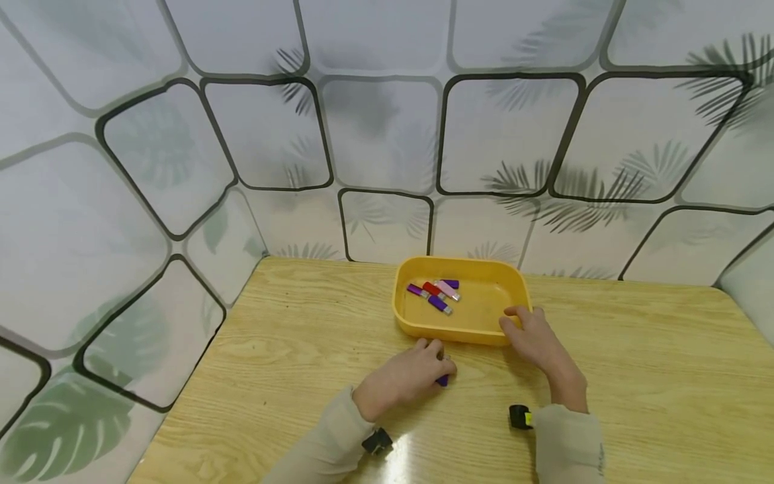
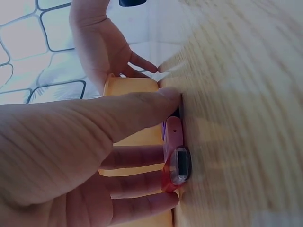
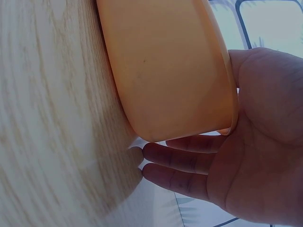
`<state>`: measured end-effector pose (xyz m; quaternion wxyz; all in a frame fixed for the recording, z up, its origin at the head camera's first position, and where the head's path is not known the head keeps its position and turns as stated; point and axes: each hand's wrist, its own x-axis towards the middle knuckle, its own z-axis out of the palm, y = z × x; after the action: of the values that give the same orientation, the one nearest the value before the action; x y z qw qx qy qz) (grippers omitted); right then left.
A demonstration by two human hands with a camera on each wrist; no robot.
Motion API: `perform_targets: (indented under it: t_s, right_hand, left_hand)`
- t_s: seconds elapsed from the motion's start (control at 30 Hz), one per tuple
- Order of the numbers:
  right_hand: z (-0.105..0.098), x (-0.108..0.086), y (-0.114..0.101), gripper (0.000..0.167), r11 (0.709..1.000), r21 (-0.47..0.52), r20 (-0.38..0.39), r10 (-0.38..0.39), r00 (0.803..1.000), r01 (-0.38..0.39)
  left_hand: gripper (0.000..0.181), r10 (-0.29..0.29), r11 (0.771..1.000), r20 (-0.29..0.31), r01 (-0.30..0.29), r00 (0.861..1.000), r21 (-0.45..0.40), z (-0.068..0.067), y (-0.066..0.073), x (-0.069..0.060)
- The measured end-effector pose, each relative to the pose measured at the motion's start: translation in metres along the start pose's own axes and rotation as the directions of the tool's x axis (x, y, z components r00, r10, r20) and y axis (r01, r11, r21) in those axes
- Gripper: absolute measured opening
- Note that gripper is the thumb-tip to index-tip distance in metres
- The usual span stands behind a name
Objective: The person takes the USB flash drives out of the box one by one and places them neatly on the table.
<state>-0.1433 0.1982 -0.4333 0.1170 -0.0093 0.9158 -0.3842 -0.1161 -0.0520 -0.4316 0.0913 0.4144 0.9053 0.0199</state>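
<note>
My left hand [image 1: 411,376] rests low on the table just in front of the yellow tray [image 1: 459,334]. Its thumb and fingers close around several USB sticks; the left wrist view shows a red USB stick [image 2: 166,182] and a pink USB stick [image 2: 174,132], with a purple one partly hidden by the thumb. My right hand [image 1: 535,339] grips the tray's right end, with the thumb over the rim and the other fingers outside the wall. Inside the tray, toward its left, lie a red stick [image 1: 432,289], a light pink stick [image 1: 446,290] and several purple sticks [image 1: 438,304].
The wooden table [image 1: 290,376] extends to both sides and in front of the tray. A patterned wall covering [image 1: 387,134] stands directly behind the tray and along the left. Small black wrist devices show by the left sleeve [image 1: 332,430] and the right sleeve [image 1: 568,444].
</note>
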Motion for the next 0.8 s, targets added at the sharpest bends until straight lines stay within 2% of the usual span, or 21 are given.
perform_targets:
  t_s: [0.3,0.67,0.8]
  right_hand:
    - [-0.0006,0.0016,-0.0012,0.054,1.0,-0.004,-0.009,0.002,1.0,-0.002]
    - [-0.0024,0.0006,-0.0024,0.051,1.0,-0.014,-0.021,-0.008,1.0,0.008]
    - [-0.0009,0.0009,-0.0014,0.051,1.0,-0.011,-0.02,-0.01,1.0,0.01]
  left_hand:
    - [0.022,-0.007,1.0,0.016,0.007,1.0,-0.006,-0.0016,-0.0014,0.0021]
    - [0.024,0.025,1.0,-0.01,-0.025,1.0,0.012,-0.0005,-0.0026,0.0041]
    - [0.022,0.025,1.0,-0.013,-0.025,1.0,-0.005,0.0021,-0.003,0.0041]
